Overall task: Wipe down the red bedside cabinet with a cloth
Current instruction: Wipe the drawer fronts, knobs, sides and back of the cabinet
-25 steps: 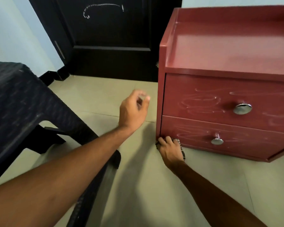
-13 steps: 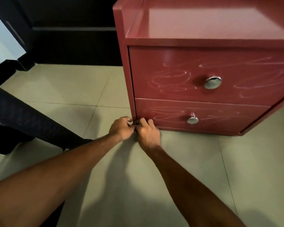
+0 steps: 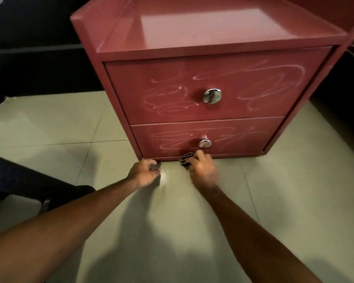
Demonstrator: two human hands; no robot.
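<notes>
Head view, near to far. Two bare forearms reach from the near edge over the pale tiled floor toward the foot of the red bedside cabinet; a dark chair stands at the near left. Left hand: low at the floor, just beside the cabinet's near-left bottom corner, fingers curled inward; whether they pinch anything cannot be told, since the tips lie in shadow. Right hand: fingers curled and bunched round the cloth, a dark fabric with a light pattern; the cloth protrudes to the left of the fingers and lies against the cabinet's bottom edge, below the lower knob. Step in hand, as judged: gathering the cloth at floor level, or beginning the wipe along the base; blur on the right hand leaves this open. Farther: the lower drawer and upper drawer both carry whitish scribbles, apparently unwiped; the upper knob sits mid-front; the top is glossy, with faint marks near its left rim. Next move, as judged: lift the cloth onto the lower drawer front and press it flat, working round the knob.
</notes>
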